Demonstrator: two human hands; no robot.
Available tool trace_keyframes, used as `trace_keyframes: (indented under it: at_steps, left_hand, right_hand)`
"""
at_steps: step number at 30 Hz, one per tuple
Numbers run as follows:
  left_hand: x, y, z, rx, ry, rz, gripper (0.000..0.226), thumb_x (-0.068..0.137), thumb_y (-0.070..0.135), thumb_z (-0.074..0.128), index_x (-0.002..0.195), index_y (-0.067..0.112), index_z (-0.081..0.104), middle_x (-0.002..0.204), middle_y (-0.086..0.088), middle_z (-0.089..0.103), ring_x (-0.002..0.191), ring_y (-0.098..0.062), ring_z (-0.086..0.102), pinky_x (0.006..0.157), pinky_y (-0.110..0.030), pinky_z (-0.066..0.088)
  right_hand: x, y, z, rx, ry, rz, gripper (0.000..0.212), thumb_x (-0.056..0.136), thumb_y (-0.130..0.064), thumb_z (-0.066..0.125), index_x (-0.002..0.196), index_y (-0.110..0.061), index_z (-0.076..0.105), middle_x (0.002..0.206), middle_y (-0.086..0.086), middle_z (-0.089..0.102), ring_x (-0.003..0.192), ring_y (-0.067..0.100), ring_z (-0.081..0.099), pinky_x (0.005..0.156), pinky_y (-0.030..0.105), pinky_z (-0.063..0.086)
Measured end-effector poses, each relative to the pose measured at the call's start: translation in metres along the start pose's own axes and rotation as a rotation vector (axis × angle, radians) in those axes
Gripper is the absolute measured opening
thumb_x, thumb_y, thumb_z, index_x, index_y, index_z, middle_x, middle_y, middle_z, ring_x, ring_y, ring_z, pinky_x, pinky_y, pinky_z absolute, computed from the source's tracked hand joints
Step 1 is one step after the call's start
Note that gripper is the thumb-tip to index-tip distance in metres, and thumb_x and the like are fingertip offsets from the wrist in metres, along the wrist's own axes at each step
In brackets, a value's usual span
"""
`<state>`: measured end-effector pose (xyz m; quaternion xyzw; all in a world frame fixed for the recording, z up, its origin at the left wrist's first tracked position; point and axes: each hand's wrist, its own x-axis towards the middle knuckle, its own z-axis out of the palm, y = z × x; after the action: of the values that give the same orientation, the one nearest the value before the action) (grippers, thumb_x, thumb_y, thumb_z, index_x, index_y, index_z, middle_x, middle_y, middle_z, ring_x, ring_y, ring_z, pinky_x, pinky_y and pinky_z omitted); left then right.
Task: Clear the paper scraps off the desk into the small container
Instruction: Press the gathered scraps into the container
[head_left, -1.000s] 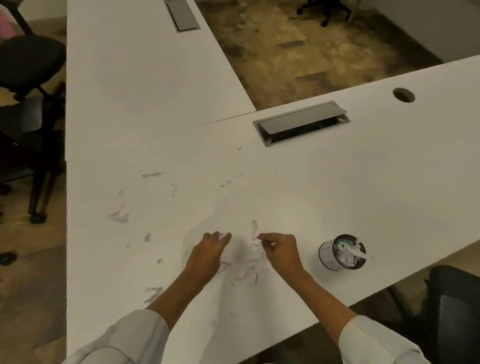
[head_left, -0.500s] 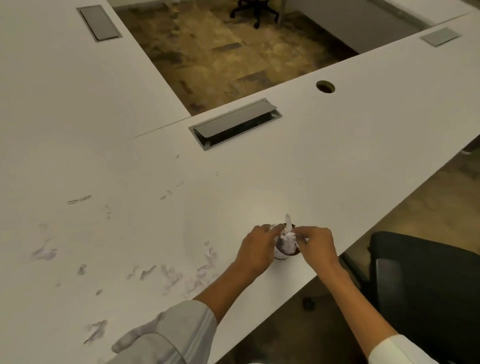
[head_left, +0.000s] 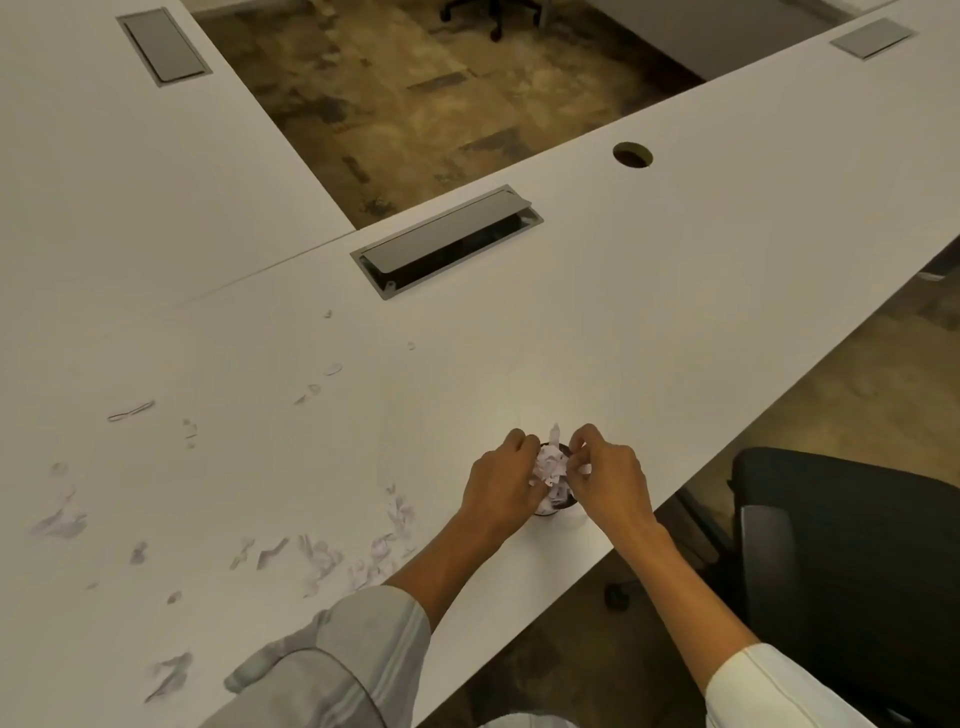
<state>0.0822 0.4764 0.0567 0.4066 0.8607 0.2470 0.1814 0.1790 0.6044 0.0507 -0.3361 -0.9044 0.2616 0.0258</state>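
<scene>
A small dark round container (head_left: 558, 508) stands near the front edge of the white desk (head_left: 649, 322), heaped with white paper scraps (head_left: 549, 467). My left hand (head_left: 500, 486) and my right hand (head_left: 609, 478) close in on its rim from either side, fingers curled onto the scraps on top. One strip (head_left: 556, 432) sticks up between my fingertips. Loose scraps (head_left: 324, 557) lie on the desk to the left of my left forearm, with others farther left (head_left: 61, 522) and near the front (head_left: 170, 673).
A grey cable hatch (head_left: 447, 241) lies half open behind the container, and a round grommet hole (head_left: 632, 155) is farther back. A black chair (head_left: 852, 561) stands right of the desk's front edge. A thin rubber band (head_left: 131, 410) rests at the left.
Both hands left the scrap pile and carried scraps right to the container. Since half a second ago they have stayed over it, pressing closer onto the heap.
</scene>
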Motion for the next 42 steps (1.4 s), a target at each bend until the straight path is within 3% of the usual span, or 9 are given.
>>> trace_keyframes:
  at_steps: [9,15,19,23,25,30,37,40,42]
  left_hand:
    - [0.010,0.002,0.018,0.066,0.075,0.004,0.026,0.087,0.032,0.064,0.108,0.018,0.070,0.111,-0.006,0.053,0.106,-0.021,0.044,0.076,-0.026,0.035]
    - [0.022,-0.006,0.026,0.088,0.008,-0.075,0.028,0.085,0.034,0.067,0.106,0.017,0.073,0.126,-0.007,0.049,0.119,-0.025,0.038,0.090,-0.033,0.038]
    - [0.027,-0.008,0.029,0.115,-0.076,-0.096,0.031,0.084,0.033,0.066,0.109,0.017,0.071,0.128,-0.009,0.047,0.122,-0.028,0.036,0.092,-0.035,0.037]
    - [0.026,-0.012,0.020,-0.002,-0.176,-0.042,0.029,0.080,0.027,0.064,0.107,0.017,0.070,0.138,-0.013,0.044,0.127,-0.030,0.032,0.096,-0.040,0.041]
    - [0.023,-0.018,0.010,-0.123,-0.186,0.042,0.035,0.077,0.022,0.064,0.112,0.019,0.068,0.141,-0.011,0.044,0.129,-0.028,0.031,0.100,-0.042,0.041]
    - [0.014,-0.043,-0.014,-0.246,-0.070,0.063,0.047,0.066,0.025,0.066,0.113,0.017,0.064,0.136,-0.006,0.047,0.124,-0.022,0.038,0.096,-0.038,0.043]
    - [0.004,-0.052,-0.023,-0.248,0.003,0.022,0.045,0.066,0.021,0.059,0.110,0.013,0.061,0.122,-0.003,0.054,0.115,-0.019,0.044,0.087,-0.039,0.051]
    - [-0.001,-0.053,-0.024,-0.272,0.027,0.030,0.041,0.067,0.016,0.061,0.109,0.013,0.061,0.119,-0.002,0.055,0.113,-0.018,0.045,0.086,-0.038,0.051]
    - [-0.004,-0.057,-0.028,-0.286,0.052,0.026,0.039,0.069,0.011,0.064,0.108,0.013,0.061,0.118,0.000,0.056,0.113,-0.018,0.045,0.085,-0.038,0.051]
  right_hand:
    - [-0.013,0.018,0.001,0.067,0.057,-0.042,0.024,0.091,-0.019,0.063,0.115,-0.023,0.062,0.105,-0.002,0.073,0.086,0.014,0.070,0.072,0.019,0.054]
    - [-0.039,0.023,0.020,0.072,0.196,-0.067,0.037,0.089,-0.019,0.068,0.125,-0.024,0.061,0.126,-0.004,0.065,0.109,0.009,0.062,0.085,-0.009,0.024]
    - [-0.052,0.024,0.041,0.046,0.194,-0.013,0.048,0.093,-0.031,0.063,0.138,-0.022,0.050,0.141,-0.002,0.054,0.129,0.005,0.042,0.107,0.017,0.025]
    - [-0.053,0.017,0.056,-0.161,0.061,-0.166,0.055,0.100,-0.044,0.041,0.149,-0.021,0.034,0.155,-0.006,0.026,0.145,0.004,0.013,0.120,0.036,0.002]
    - [-0.051,0.012,0.059,-0.272,-0.015,-0.221,0.057,0.101,-0.045,0.031,0.151,-0.018,0.030,0.157,-0.001,0.024,0.147,0.009,0.009,0.122,0.043,-0.004]
    - [-0.042,0.006,0.056,-0.468,-0.194,-0.296,0.069,0.097,-0.055,0.018,0.150,-0.013,0.032,0.155,0.011,0.034,0.147,0.022,0.023,0.118,0.053,-0.011]
    - [-0.014,-0.004,0.038,-0.597,-0.372,-0.339,0.077,0.091,-0.062,0.013,0.146,-0.015,0.040,0.151,0.007,0.042,0.143,0.022,0.031,0.113,0.060,-0.016]
    - [-0.011,-0.011,0.021,-0.488,-0.380,-0.352,0.057,0.095,-0.052,0.029,0.140,-0.023,0.048,0.147,0.003,0.048,0.135,0.021,0.043,0.116,0.057,-0.014]
    - [-0.015,-0.014,0.004,-0.192,-0.177,-0.306,0.036,0.093,-0.036,0.050,0.125,-0.025,0.061,0.128,-0.001,0.065,0.116,0.016,0.060,0.121,0.042,0.002]
